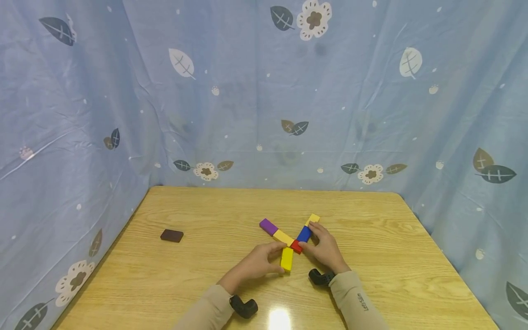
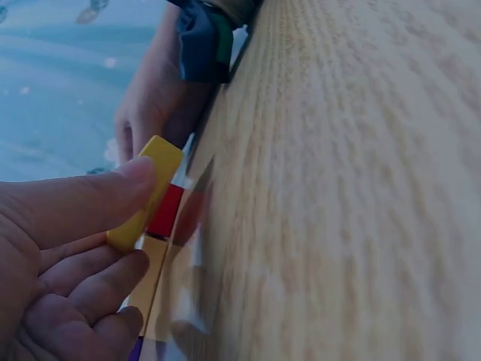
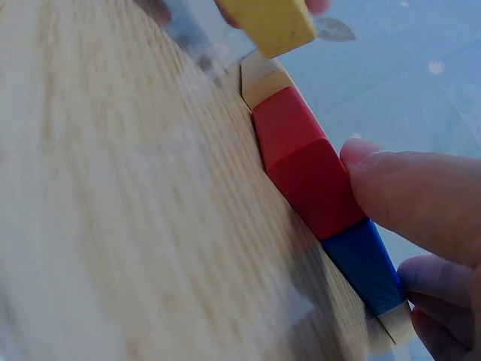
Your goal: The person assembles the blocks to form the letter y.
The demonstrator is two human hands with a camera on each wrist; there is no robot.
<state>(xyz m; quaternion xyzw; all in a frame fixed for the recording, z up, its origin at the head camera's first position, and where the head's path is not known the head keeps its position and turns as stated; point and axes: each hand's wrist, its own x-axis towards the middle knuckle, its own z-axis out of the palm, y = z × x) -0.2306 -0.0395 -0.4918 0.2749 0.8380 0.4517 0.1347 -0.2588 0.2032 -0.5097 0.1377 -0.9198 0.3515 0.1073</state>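
My left hand [image 1: 261, 262] pinches a yellow block [image 2: 154, 188] between thumb and fingers; the left wrist view shows it raised off the table beside the row. A red block [image 1: 296, 246] lies at the bend of a V-shaped row. From it, a blue block [image 1: 304, 234] and a pale yellow block [image 1: 315, 217] run up to the right; another pale yellow block [image 1: 283, 237] and a purple block [image 1: 269, 226] run up to the left. My right hand [image 1: 325, 247] rests along the right arm of the V, thumb touching the red block, other fingers beside the blue one.
A dark brown block [image 1: 171, 235] lies apart on the left of the wooden table [image 1: 206, 206]. Blue patterned curtains [image 1: 255, 91] enclose the back and both sides. Black wrist bands [image 1: 244, 307] sit on both forearms.
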